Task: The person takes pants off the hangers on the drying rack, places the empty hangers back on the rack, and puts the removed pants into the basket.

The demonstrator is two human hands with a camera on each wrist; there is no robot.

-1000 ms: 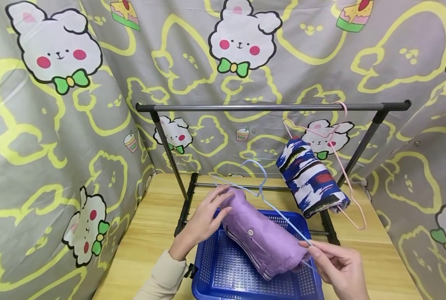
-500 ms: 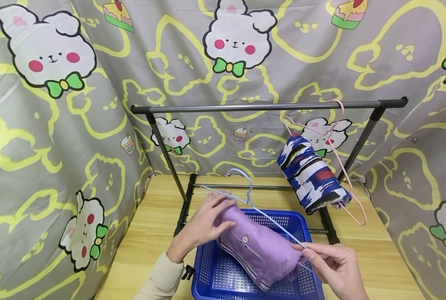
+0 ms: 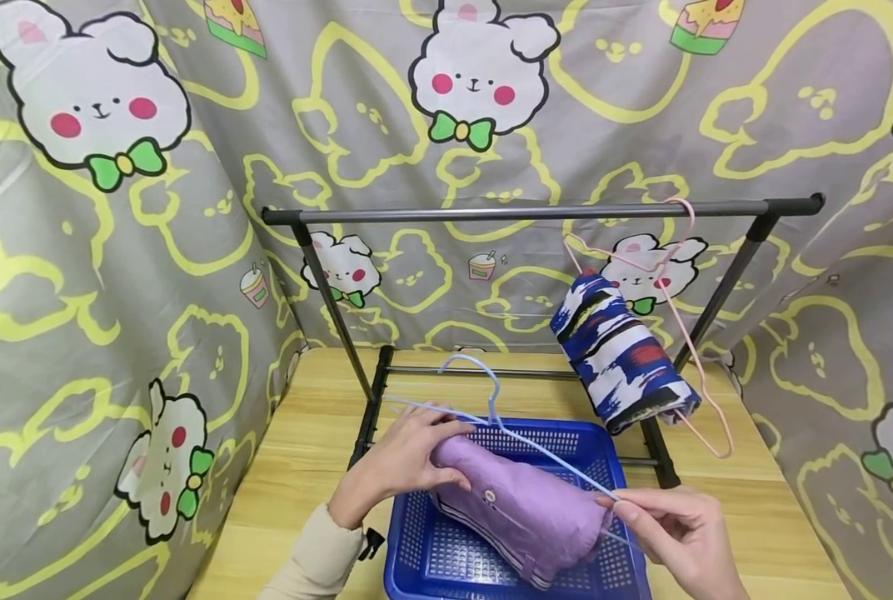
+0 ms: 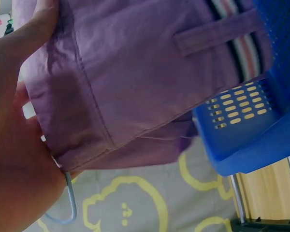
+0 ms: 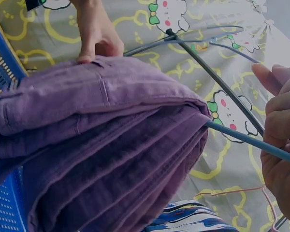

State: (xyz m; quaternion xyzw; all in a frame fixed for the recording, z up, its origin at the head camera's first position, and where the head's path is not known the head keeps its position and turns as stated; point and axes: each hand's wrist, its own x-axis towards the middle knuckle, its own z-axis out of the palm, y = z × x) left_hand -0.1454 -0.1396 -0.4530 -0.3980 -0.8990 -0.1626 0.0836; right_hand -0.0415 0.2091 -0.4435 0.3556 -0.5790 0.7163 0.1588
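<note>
Folded purple pants (image 3: 529,504), with a button, a belt loop and striped trim, hang over the lower bar of a light blue hanger (image 3: 555,457). At their left end my left hand (image 3: 401,457) grips the cloth, thumb on the near side; some of its fingers are hidden behind. My right hand (image 3: 679,533) pinches the hanger near its right corner. In the right wrist view, the layered folds of the pants (image 5: 106,159) show end-on, and the hanger's bar (image 5: 251,141) runs out of them towards my right hand (image 5: 285,130).
Below the pants sits a blue plastic basket (image 3: 396,533) on the wooden table (image 3: 266,500). Behind it stands a dark metal rack (image 3: 506,216). A pink hanger (image 3: 686,329) on its rail carries a folded blue, white and red patterned garment (image 3: 626,358). Printed curtains (image 3: 386,50) surround the table.
The blue hanger and the purple pants have come down and to the left. My left hand has slid lower with the cloth; the right hand keeps its pinch on the hanger.
</note>
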